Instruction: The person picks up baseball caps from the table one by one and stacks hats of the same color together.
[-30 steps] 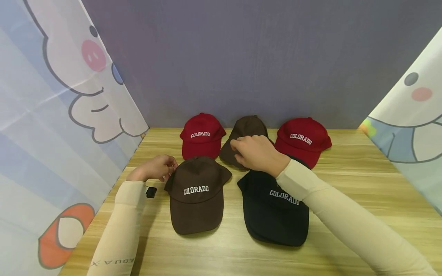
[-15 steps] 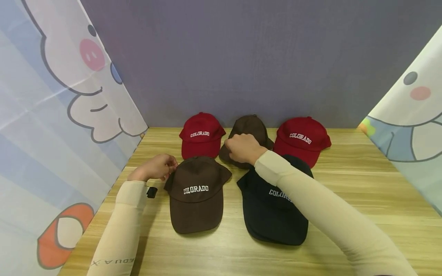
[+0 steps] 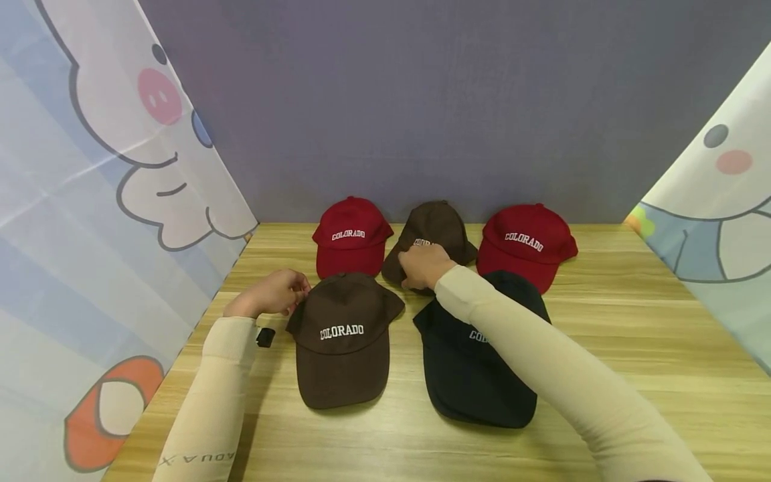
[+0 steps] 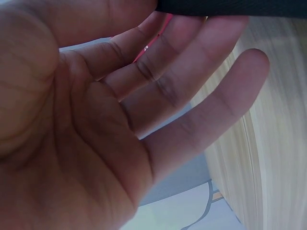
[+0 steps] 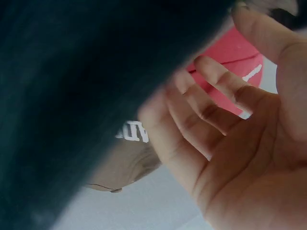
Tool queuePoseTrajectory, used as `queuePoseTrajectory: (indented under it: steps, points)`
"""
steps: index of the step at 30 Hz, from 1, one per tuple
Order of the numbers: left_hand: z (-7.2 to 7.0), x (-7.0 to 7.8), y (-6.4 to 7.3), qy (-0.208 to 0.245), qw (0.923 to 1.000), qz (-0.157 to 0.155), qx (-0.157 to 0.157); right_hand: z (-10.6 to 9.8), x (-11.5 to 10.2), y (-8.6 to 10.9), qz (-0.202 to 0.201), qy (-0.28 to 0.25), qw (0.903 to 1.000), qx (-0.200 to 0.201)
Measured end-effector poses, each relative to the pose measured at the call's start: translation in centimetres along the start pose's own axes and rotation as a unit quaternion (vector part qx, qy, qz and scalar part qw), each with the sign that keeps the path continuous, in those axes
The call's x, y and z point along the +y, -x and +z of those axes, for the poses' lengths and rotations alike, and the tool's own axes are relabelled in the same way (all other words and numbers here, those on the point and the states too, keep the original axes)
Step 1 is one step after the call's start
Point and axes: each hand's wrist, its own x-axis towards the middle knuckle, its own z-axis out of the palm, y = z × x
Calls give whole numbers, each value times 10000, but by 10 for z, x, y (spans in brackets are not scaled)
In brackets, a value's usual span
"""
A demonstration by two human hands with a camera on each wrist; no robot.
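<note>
My left hand (image 3: 274, 292) is at the left edge of the front brown cap (image 3: 342, 335), lettered COLORADO. Its thumb and fingertips pinch the dark cloth edge (image 4: 230, 7) in the left wrist view, while the little finger stays free. Over the brim of the rear brown cap (image 3: 436, 217) is my right hand (image 3: 426, 266), loosely bent. The right wrist view shows its thumb apart from the fingers, with nothing visible between them; some fingertips are partly hidden. A black cap (image 3: 476, 388) lies under my right forearm and blurs the right wrist view's left side.
Two red caps stand at the back, one left (image 3: 352, 231) and one right (image 3: 530, 234) of the rear brown cap. A grey wall (image 3: 446, 107) rises behind the wooden table (image 3: 632, 321). Cartoon-printed curtains (image 3: 54, 254) flank both sides.
My right hand has moved left, then slightly down, over the rear brown cap, uncovering part of its lettering. My left hand and the caps look unmoved.
</note>
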Motion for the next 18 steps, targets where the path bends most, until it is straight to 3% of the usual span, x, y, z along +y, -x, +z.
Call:
queuePoseTrajectory:
  steps: [4,18]
  points:
    - [1,0,0,15,10000,-1,-3,6,-1,-1,122,96,9998,-145]
    - [2,2,0,-31,10000,-23,33,23,-6,-7,190,440,9986,216]
